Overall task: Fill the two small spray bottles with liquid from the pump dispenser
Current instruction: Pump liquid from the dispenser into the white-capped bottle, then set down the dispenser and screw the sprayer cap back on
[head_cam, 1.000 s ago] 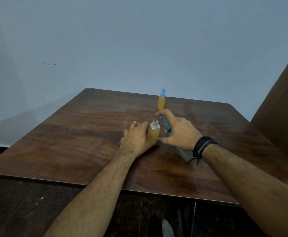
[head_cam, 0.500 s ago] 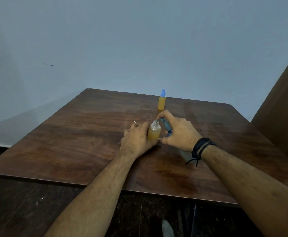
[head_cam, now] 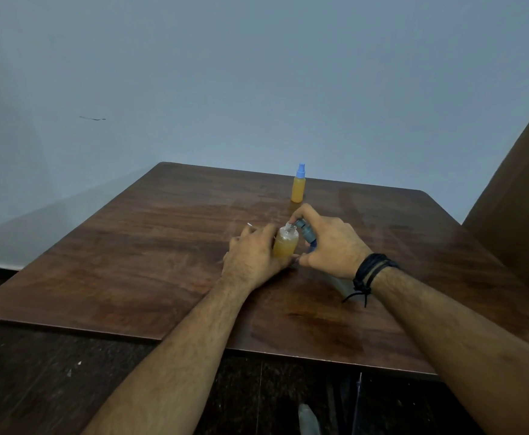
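Little changes over last second: your left hand point(head_cam: 253, 255) stays clamped round open spray bottle point(head_cam: 285, 244), now mostly amber-full. Right hand point(head_cam: 329, 246) keeps fingers closed on pump dispenser point(head_cam: 305, 232), spout at bottle mouth. Capped full bottle point(head_cam: 298, 185) stands beyond fingers on worktop point(head_cam: 131, 262). Second fill looks nearly done.

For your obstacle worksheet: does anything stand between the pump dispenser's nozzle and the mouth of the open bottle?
Nothing visible does. The right hand holds the pump dispenser, nozzle at the uncapped mouth of the open bottle, which the left hand steadies.
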